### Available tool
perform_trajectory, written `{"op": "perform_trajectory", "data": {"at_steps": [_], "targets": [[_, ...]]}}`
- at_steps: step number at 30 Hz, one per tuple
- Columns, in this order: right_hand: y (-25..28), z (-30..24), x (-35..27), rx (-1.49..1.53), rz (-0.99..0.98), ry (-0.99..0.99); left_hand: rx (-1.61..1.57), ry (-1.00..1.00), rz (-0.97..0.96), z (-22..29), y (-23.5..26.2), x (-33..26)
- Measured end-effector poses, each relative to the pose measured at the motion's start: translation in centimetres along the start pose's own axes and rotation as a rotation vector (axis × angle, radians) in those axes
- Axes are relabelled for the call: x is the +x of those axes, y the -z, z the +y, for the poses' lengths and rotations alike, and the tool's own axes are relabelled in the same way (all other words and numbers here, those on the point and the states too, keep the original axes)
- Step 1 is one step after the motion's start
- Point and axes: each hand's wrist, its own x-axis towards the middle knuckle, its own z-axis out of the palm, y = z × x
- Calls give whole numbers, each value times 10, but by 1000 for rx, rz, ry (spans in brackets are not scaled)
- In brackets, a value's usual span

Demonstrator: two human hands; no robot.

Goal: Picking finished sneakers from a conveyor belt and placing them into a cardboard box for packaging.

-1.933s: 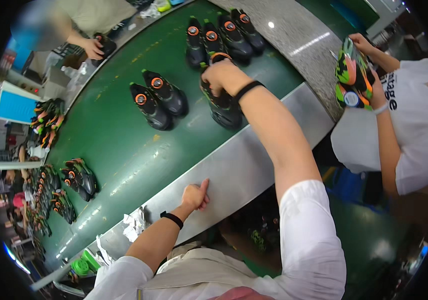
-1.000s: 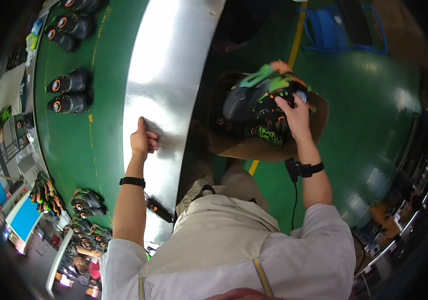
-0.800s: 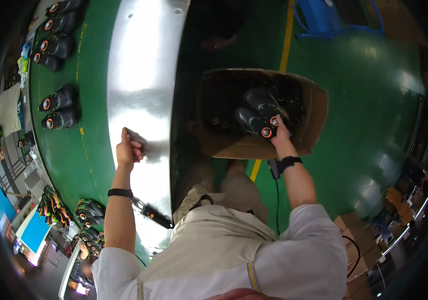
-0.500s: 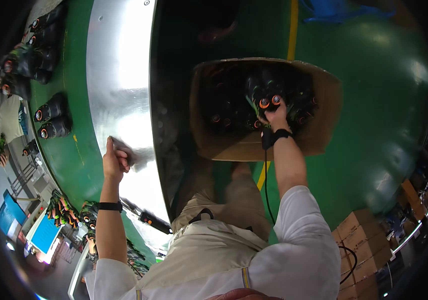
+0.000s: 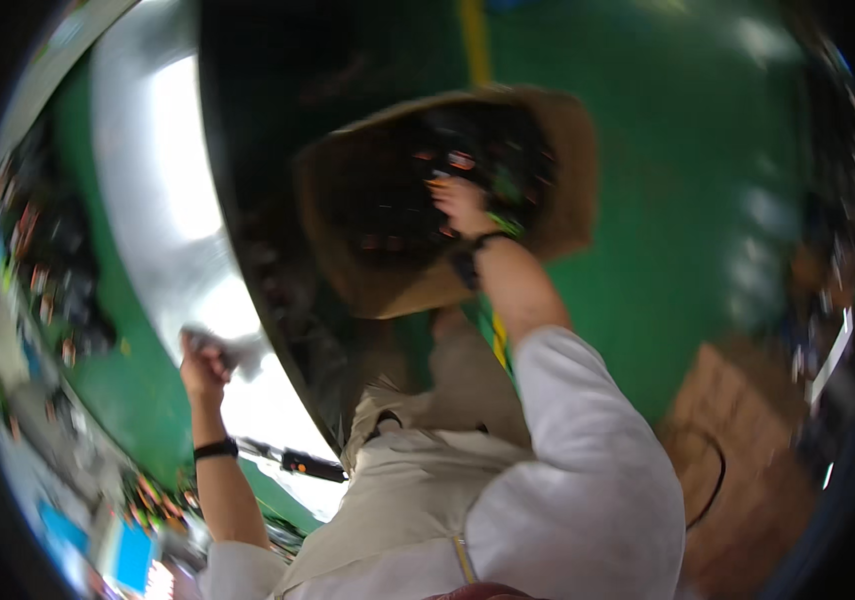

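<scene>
My right hand (image 5: pixel 460 203) reaches down into a cardboard box (image 5: pixel 573 180), blurred by motion. Its fingers are closed round a black piece with an orange ring (image 5: pixel 461 160); the piece's full shape is hidden and smeared. Similar dark pieces with orange rings and green parts fill the box around it. My left hand (image 5: pixel 206 368) is by the outer edge of a shiny metal table (image 5: pixel 185 150), its fingers curled and nothing visible in them. I cannot tell whether it touches the metal.
Stacked cardboard boxes (image 5: pixel 723 430) stand at the lower right, with a dark cable loop against them. A black device (image 5: pixel 313 466) sits at the table's near end. More black items (image 5: pixel 73 290) stand on the green floor (image 5: pixel 668 200) at the left.
The whole view has swung and blurred, so the box and table appear farther left. My right hand is still in the box, slightly farther in. My left hand stays by the table.
</scene>
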Motion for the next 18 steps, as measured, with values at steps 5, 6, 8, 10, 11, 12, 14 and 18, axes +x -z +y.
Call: {"op": "perform_trajectory", "data": {"at_steps": [5, 6, 8, 10, 11, 12, 14, 18], "targets": [[-49, -13, -74, 99, -19, -89, -87, 82, -67, -12, -2, -2], [-50, -30, -93, 80, -31, -15, -100, 129, -186, -17, -2, 6], [-77, -64, -142, -229, 97, 4, 177, 73, -144, -5, -20, -17], [-105, -98, -159, -468, 19, 131, 147, 142, -147, 7, -32, -35], [-148, -118, -164, -573, -49, 238, 125, 154, -150, 11, -25, -35], [-178, -132, -161, -651, -126, 338, 110, 180, -139, 10, -21, -35], [-246, -156, -160, -793, -270, 539, 90, 212, -143, 5, -13, -37], [-418, -191, -190, -1017, -585, 899, 37, 170, -204, -1, -5, -46]]}}
